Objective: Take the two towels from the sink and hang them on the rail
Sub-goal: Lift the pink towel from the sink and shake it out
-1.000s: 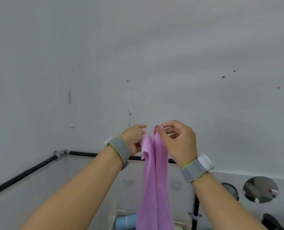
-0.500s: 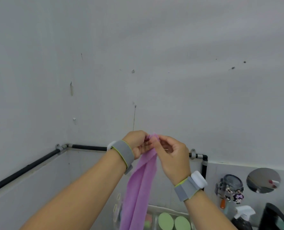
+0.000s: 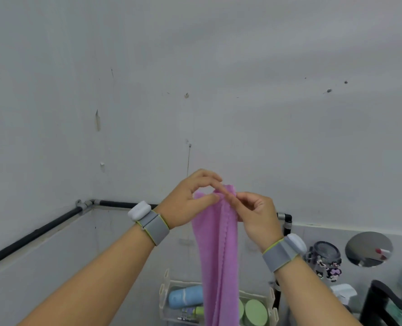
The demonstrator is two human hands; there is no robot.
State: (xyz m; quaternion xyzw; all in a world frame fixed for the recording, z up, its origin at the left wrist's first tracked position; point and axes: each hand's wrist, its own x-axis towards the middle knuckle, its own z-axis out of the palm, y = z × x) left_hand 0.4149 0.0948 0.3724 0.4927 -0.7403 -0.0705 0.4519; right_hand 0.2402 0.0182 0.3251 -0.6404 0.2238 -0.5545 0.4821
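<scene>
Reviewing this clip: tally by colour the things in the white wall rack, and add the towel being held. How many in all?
Blue: 1, the pale blue cylindrical bottle lying in the white plastic wall rack.
Green: 2, the round pale green lids, side by side; a third may hide behind the towel.
Purple: 1, the long purple microfibre towel, pinched at its top by the left hand and right hand.
Total: 4.

Both hands held a purple towel up before a grey wall.

The left hand (image 3: 185, 203) and right hand (image 3: 254, 215) pinched the top edge of the towel (image 3: 218, 255), which hung straight down in a narrow fold. A black rail (image 3: 42, 231) ran along the wall behind; a rack of bottles (image 3: 185, 297) stood below.
</scene>
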